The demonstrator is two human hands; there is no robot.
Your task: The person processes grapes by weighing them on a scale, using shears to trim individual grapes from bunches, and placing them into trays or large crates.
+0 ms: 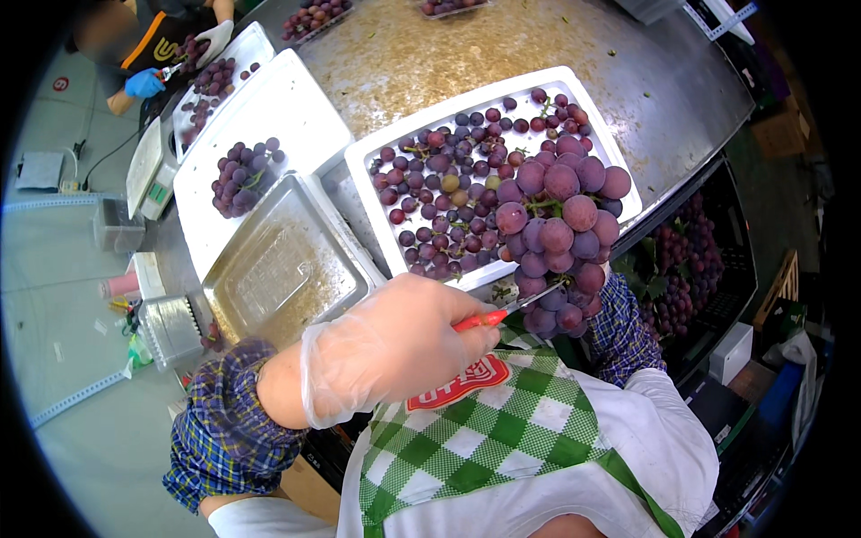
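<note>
My left hand [408, 345], in a thin clear plastic glove, is closed round the red handle of a pair of small snips [481, 320]. Their metal tip reaches in among the lower grapes of a large purple bunch [558, 229]. This bunch is held up over the near right part of a white foam tray [377, 235]. Behind the bunch, my right hand [605, 268] supports it, its fingers almost wholly hidden; the plaid sleeve [623, 332] leads up to it. Loose grapes [439, 193] and small clusters are spread over the tray.
To the left, a white board [309, 108] bears another bunch [242, 177], with a clear plastic tray [287, 260] nearer me. A crate of grapes [682, 269] stands low at right. A co-worker with a blue glove [143, 84] handles grapes at far left, near a scale [151, 170].
</note>
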